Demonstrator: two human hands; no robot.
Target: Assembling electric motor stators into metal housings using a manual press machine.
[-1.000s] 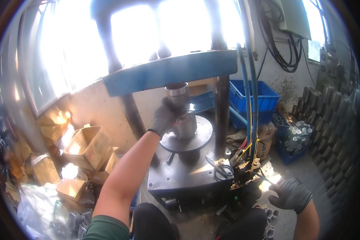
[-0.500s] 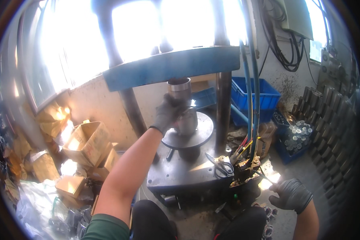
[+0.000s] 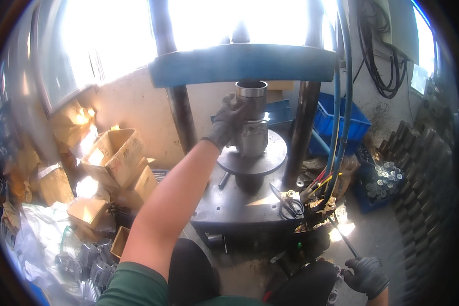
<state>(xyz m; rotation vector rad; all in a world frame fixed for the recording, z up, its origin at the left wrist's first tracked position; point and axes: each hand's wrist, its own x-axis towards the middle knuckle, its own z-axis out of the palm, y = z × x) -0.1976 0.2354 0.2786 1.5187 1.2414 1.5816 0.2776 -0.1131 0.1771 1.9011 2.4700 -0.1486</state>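
My left hand (image 3: 226,123), in a dark glove, has its fingers against the left side of a shiny metal cylinder sleeve (image 3: 252,92). The sleeve stands upright on a grey metal casting (image 3: 255,138), which rests on the round steel plate (image 3: 276,159) of a press. Just above the sleeve's open top is the blue crossbeam (image 3: 245,64). At the lower right, my gloved right hand (image 3: 367,276) is closed around the end of a thin lever rod (image 3: 345,235). This rod runs up to the hydraulic fittings beside the press.
Scissors (image 3: 290,206) and a short rod (image 3: 224,179) lie on the press table (image 3: 209,210). Hoses (image 3: 346,102) run down on the right. Behind stands a blue crate (image 3: 354,125); stacked metal cylinders (image 3: 418,168) line the right. Cardboard boxes (image 3: 118,166) crowd the left.
The view has shifted, so the press appears farther right and higher. My right hand is lower, with more of the lever showing. My left hand stays at the sleeve.
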